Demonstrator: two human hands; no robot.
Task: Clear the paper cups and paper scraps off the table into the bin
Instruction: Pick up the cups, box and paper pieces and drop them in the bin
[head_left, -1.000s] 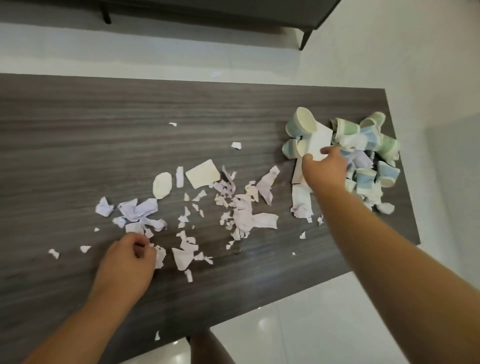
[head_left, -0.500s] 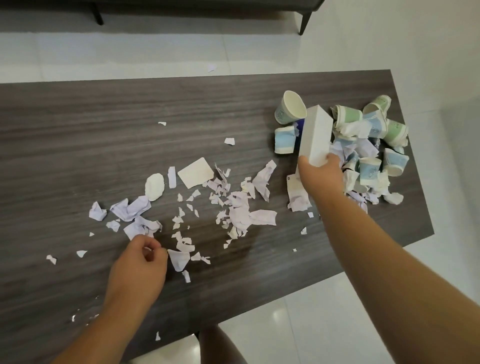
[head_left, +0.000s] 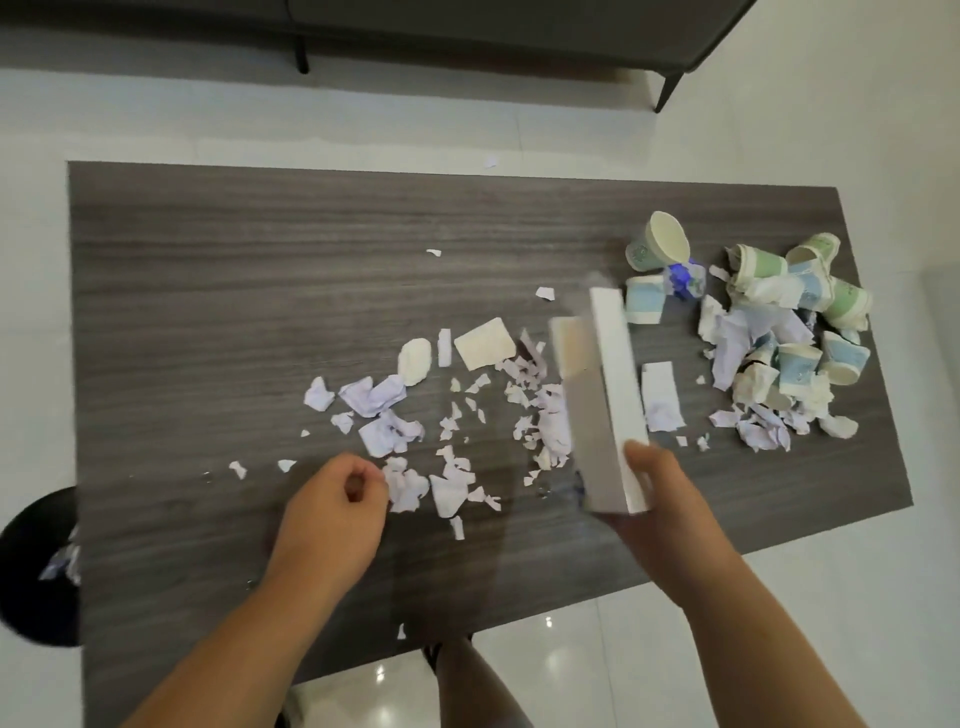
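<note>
Since a moment ago, my right hand (head_left: 655, 486) has carried the white board (head_left: 605, 395) back from the cup pile toward me, and it now stands on edge above the middle of the table (head_left: 208, 270), blurred with motion. That hand grasps the board at its near end, thumb across the thin edge. My left hand (head_left: 340, 506) rests curled on the table beside the nearest paper scraps (head_left: 415, 431); it looks loosely clenched, but I cannot tell whether any scrap is pinched inside. I suspect I mean to use the board as a scraper, and the risk is plain: sweeping fast with a tilted edge could let thin scraps slip under it or scatter off the near edge onto the floor, where one piece already lies. My left hand sits in the line toward the bin (head_left: 36, 566), the dark round shape just off the table's left end with paper showing in it, so it could block a push that way. Farther right, the paper cups (head_left: 789, 322) lie heaped with crumpled paper, well apart from the bin; being round, they may roll away if nudged. Beyond the table stands a dark sofa (head_left: 467, 26).
</note>
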